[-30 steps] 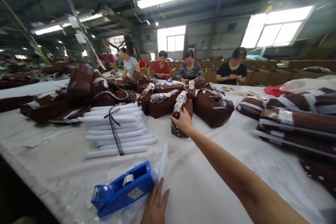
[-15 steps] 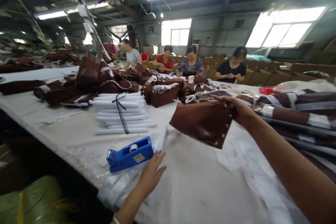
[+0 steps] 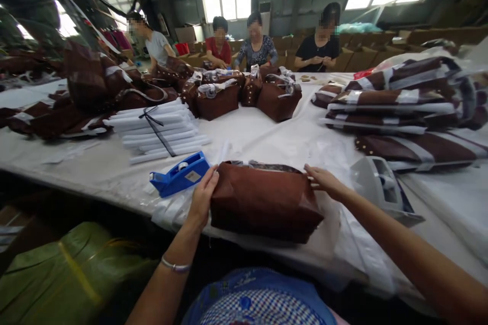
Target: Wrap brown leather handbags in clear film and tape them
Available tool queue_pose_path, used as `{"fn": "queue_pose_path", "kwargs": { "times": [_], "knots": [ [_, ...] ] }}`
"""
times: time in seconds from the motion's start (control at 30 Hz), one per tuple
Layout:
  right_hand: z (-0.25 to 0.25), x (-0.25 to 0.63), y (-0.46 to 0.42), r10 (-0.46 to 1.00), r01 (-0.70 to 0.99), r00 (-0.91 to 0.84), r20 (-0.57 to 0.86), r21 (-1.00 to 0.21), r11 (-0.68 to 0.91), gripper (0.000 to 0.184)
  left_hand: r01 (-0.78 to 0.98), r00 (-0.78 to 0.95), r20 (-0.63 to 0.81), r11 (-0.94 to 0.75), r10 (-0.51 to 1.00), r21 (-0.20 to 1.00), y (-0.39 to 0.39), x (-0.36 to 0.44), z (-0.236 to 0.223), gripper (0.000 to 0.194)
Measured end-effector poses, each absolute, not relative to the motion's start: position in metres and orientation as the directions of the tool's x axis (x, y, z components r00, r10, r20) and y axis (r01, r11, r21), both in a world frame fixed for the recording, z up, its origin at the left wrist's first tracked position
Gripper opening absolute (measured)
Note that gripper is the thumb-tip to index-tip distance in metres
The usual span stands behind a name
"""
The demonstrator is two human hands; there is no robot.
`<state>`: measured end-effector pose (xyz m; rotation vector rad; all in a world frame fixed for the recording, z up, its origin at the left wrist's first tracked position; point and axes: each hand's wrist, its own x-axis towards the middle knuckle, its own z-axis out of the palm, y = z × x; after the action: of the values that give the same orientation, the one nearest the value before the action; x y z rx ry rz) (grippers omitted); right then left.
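A brown leather handbag (image 3: 263, 200) stands upright on the white-covered table (image 3: 274, 137) right in front of me. My left hand (image 3: 203, 198) presses against the bag's left end, fingers wrapped round its edge. My right hand (image 3: 324, 182) grips the bag's upper right corner. A blue tape dispenser (image 3: 179, 175) sits just left of my left hand. Clear plastic sheeting (image 3: 171, 210) lies under the bag and dispenser.
A tied stack of white packets (image 3: 156, 129) lies behind the dispenser. More brown bags (image 3: 244, 94) stand mid-table, flat wrapped ones (image 3: 404, 111) pile at right. A white tape dispenser (image 3: 381, 188) is by my right arm. Several people (image 3: 255, 43) sit at the far side. A green sack (image 3: 68, 274) lies below.
My right hand has carried the brown bag from mid-table to the near edge and set it upright. My left hand left the plastic sheet and took the bag's left end.
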<state>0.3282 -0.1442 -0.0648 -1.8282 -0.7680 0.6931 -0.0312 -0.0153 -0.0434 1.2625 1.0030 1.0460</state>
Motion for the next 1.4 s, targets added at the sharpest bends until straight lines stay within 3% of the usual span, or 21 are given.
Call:
{"fn": "queue_pose_path", "kwargs": {
  "times": [0.1,0.17,0.23,0.3,0.37,0.43,0.5,0.63,0.77,0.9,1.0,1.2,1.27,1.4],
  "knots": [
    [-0.037,0.319,-0.164,0.75,0.402,0.658,0.075,-0.876,-0.266,0.042,0.26,0.372,0.266,-0.375,0.889,0.89,-0.015,-0.04,-0.016,0.041],
    [-0.017,0.294,-0.182,0.829,0.657,0.484,0.282,-0.743,-0.131,0.043,0.337,0.611,0.345,-0.628,0.713,0.702,-0.025,-0.043,-0.002,0.051],
    [-0.006,0.258,-0.198,0.918,0.817,0.164,0.36,-0.571,0.077,0.05,0.318,0.814,0.309,-0.822,0.492,0.472,-0.035,-0.042,0.006,0.07],
    [-0.006,0.224,-0.209,0.934,0.884,-0.081,0.348,-0.407,0.229,0.074,0.258,0.926,0.207,-0.93,0.315,0.261,-0.04,-0.041,0.006,0.092],
    [-0.015,0.2,-0.213,0.928,0.925,-0.184,0.323,-0.261,0.275,0.098,0.209,0.97,0.104,-0.971,0.222,0.119,-0.04,-0.041,-0.001,0.109],
    [-0.028,0.188,-0.211,0.933,0.954,-0.184,0.308,-0.174,0.246,0.108,0.187,0.98,0.057,-0.981,0.189,0.049,-0.038,-0.043,-0.009,0.114],
    [-0.041,0.185,-0.209,0.94,0.97,-0.151,0.306,-0.138,0.201,0.105,0.192,0.979,0.067,-0.981,0.194,0.026,-0.039,-0.046,-0.019,0.111],
    [-0.064,0.182,-0.21,0.919,0.979,-0.146,0.367,-0.082,0.188,0.078,0.234,0.958,0.169,-0.972,0.231,0.001,-0.049,-0.057,-0.042,0.095],
    [-0.09,0.18,-0.216,0.877,0.976,-0.181,0.445,-0.03,0.216,0.061,0.266,0.901,0.368,-0.963,0.228,-0.054,-0.06,-0.062,-0.075,0.074],
    [-0.112,0.187,-0.215,0.814,0.96,-0.199,0.545,-0.059,0.274,0.055,0.28,0.818,0.54,-0.957,0.199,-0.072,-0.062,-0.055,-0.103,0.059],
    [-0.116,0.199,-0.207,0.793,0.945,-0.212,0.572,-0.086,0.314,0.055,0.258,0.825,0.532,-0.965,0.192,-0.051,-0.054,-0.053,-0.101,0.056],
    [-0.085,0.213,-0.199,0.85,0.939,-0.266,0.455,-0.078,0.335,0.06,0.111,0.957,0.26,-0.991,0.127,0.075,-0.018,-0.074,-0.062,0.065],
    [-0.077,0.214,-0.202,0.877,0.946,-0.272,0.396,-0.056,0.319,0.061,0.104,0.952,0.277,-0.99,0.127,0.098,-0.011,-0.08,-0.064,0.065],
    [-0.087,0.215,-0.208,0.885,0.939,-0.302,0.354,-0.051,0.341,0.061,0.085,0.874,0.472,-0.993,0.115,0.085,-0.015,-0.084,-0.096,0.058]
  ]
}}
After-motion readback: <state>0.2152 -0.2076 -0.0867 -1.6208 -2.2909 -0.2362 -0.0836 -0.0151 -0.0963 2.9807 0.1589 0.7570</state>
